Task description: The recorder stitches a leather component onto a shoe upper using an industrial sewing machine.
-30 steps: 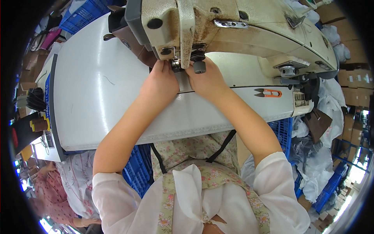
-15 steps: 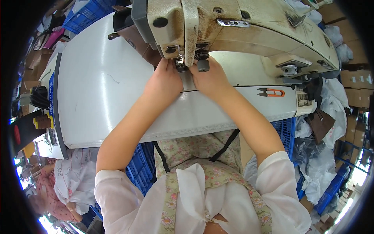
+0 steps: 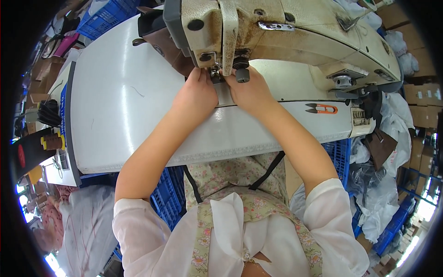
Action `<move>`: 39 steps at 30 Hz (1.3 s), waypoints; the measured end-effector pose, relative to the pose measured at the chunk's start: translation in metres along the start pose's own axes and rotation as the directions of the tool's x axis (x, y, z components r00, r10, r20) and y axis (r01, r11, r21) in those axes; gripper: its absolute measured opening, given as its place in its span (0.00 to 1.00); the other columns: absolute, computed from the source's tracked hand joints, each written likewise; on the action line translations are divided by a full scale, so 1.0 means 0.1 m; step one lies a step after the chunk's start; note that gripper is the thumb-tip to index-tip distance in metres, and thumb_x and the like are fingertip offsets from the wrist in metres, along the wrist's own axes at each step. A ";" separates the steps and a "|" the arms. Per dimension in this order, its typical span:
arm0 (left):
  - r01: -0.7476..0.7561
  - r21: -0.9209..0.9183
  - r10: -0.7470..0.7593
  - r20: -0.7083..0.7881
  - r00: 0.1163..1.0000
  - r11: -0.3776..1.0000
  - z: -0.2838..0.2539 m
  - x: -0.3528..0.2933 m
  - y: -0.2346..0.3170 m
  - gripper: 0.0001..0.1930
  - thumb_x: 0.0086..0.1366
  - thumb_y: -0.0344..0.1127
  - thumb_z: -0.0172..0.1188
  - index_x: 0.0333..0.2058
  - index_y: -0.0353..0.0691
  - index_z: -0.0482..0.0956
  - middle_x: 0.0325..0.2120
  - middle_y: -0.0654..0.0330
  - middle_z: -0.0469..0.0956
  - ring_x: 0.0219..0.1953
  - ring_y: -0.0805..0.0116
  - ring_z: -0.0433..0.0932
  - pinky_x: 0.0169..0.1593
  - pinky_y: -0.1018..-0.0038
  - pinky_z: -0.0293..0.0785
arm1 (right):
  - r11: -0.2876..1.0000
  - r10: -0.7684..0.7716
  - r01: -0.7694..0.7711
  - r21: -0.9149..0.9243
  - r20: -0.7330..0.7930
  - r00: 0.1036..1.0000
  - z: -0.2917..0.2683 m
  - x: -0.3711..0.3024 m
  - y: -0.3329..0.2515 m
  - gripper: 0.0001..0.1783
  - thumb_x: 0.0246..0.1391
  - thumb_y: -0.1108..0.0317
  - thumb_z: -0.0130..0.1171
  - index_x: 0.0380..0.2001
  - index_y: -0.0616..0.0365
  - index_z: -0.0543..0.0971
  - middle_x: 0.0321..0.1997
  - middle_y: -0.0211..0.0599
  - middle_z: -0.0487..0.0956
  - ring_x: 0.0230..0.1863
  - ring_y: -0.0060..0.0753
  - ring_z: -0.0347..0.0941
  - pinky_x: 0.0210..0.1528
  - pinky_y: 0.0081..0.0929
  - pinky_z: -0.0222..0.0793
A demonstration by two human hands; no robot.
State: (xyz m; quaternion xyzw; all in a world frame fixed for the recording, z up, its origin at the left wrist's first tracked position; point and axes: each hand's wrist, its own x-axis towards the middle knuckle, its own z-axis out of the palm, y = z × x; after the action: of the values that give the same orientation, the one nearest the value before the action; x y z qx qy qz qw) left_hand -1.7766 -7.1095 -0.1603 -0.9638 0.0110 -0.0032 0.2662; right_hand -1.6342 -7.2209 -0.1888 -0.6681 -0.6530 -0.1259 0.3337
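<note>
My left hand (image 3: 198,91) is at the left of the presser foot (image 3: 215,75) of a sewing machine (image 3: 281,44), its fingers drawn together at the edge of a brown leather-like piece (image 3: 171,54). That piece stands up behind the machine's head, and part of it is hidden. On the foot's other side is my right hand (image 3: 251,91), with its fingers bent in toward the needle. A dark knob and the machine head cover most of those fingers, so what they grip cannot be made out.
Orange-handled thread snips (image 3: 324,109) lie on the white table (image 3: 106,115) to the right. Brown thread spools (image 3: 52,142) are at the left. Blue crates (image 3: 105,19) and plastic bags (image 3: 392,120) surround the table. At lower left, a person in a pink top (image 3: 53,214) is partly behind a white sack (image 3: 87,226).
My hands stay at the presser foot, with little visible movement. The view has shifted slightly. At lower left, the white sack has shifted and now covers more of the other person, whose hand is hidden.
</note>
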 end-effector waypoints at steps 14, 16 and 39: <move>-0.048 -0.099 0.034 -0.147 0.989 0.994 0.03 -0.02 -0.20 0.14 0.55 0.31 0.56 0.38 0.30 0.82 0.42 0.53 0.80 0.48 0.62 0.76 0.60 0.69 0.64 | 0.992 0.113 -0.115 0.043 0.038 0.993 -0.12 -0.15 0.02 0.10 0.47 0.74 0.55 0.35 0.59 0.79 0.42 0.39 0.78 0.47 0.43 0.74 0.47 0.37 0.73; -0.058 -0.133 0.032 -0.192 0.981 0.989 0.05 -0.04 -0.30 0.14 0.55 0.31 0.56 0.39 0.31 0.81 0.42 0.56 0.80 0.49 0.63 0.75 0.60 0.69 0.64 | 0.977 0.136 -0.144 0.154 0.062 0.989 -0.42 -0.29 -0.06 0.10 0.47 0.75 0.56 0.34 0.58 0.80 0.41 0.38 0.80 0.45 0.43 0.75 0.46 0.37 0.73; -0.043 -0.107 0.015 -0.247 0.969 0.993 0.10 -0.08 -0.45 0.20 0.56 0.32 0.55 0.49 0.43 0.78 0.46 0.67 0.78 0.53 0.68 0.72 0.62 0.70 0.63 | 0.705 0.600 -0.703 0.093 -0.608 0.520 -2.81 -1.67 2.14 0.29 0.65 0.50 0.50 0.53 0.69 0.73 0.51 0.52 0.78 0.55 0.42 0.73 0.60 0.32 0.62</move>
State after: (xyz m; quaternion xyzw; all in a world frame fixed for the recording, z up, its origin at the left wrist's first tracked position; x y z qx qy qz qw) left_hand -1.7836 -7.0660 -0.1459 -0.9691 0.0582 -0.1181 0.2084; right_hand -1.3732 -7.5084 -0.1403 -0.8128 -0.2004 -0.2482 0.4874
